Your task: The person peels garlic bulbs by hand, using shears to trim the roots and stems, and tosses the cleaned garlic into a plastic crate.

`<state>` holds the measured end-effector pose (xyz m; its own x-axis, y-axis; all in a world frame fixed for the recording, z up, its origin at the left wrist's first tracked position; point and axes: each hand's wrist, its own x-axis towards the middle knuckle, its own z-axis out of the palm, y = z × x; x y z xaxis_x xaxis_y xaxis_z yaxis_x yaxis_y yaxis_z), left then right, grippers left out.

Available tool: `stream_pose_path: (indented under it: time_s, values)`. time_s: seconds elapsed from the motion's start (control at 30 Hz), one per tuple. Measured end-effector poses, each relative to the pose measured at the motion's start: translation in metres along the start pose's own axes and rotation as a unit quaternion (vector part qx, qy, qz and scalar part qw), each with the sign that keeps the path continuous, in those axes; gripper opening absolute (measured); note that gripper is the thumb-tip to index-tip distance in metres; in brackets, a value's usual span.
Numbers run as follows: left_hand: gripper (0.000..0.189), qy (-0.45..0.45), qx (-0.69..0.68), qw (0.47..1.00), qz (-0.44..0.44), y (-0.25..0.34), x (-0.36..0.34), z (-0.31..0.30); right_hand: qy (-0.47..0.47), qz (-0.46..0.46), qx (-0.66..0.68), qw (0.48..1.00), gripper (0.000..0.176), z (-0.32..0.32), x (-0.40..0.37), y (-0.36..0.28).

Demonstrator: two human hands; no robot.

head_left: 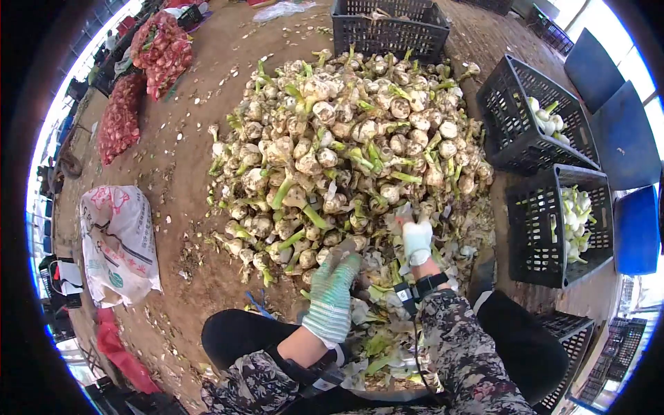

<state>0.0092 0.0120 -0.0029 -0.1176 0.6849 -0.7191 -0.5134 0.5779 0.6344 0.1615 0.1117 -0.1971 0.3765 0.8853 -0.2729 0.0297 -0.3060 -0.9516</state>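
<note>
A large heap of muddy bulbs with green stems (pixel 332 152) fills the middle of the head view. My left hand (pixel 332 294), in a green and white striped glove, rests at the heap's near edge, its fingers pointing at the bulbs; what they hold, if anything, is hidden. To its right, my right hand (pixel 417 238), in a white glove, reaches into the heap's lower right part, and its fingertips are hard to make out among peeled skins. Loose leaves and skins (pixel 377 346) lie between my legs.
Black crates with cleaned white bulbs (pixel 536 117) (pixel 560 228) stand at the right. Another black crate (pixel 391 34) is behind the heap. A white sack (pixel 119 242) and red net bags (pixel 162 52) lie at the left. Blue panels (pixel 628 135) stand at the far right.
</note>
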Motion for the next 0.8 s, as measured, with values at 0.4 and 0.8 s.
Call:
stream_pose_path:
  time_s: [0.4,0.8]
  values:
    - [0.025,-0.007,-0.03,0.999,0.019,0.007,0.012,-0.004,-0.166,0.177,0.259,0.935,0.022,0.021,0.042,-0.048]
    - [0.046,-0.271,-0.122,0.955,-0.001,0.011,-0.011,-0.008,-0.401,0.041,0.222,0.888,0.064,-0.06,-0.099,-0.166]
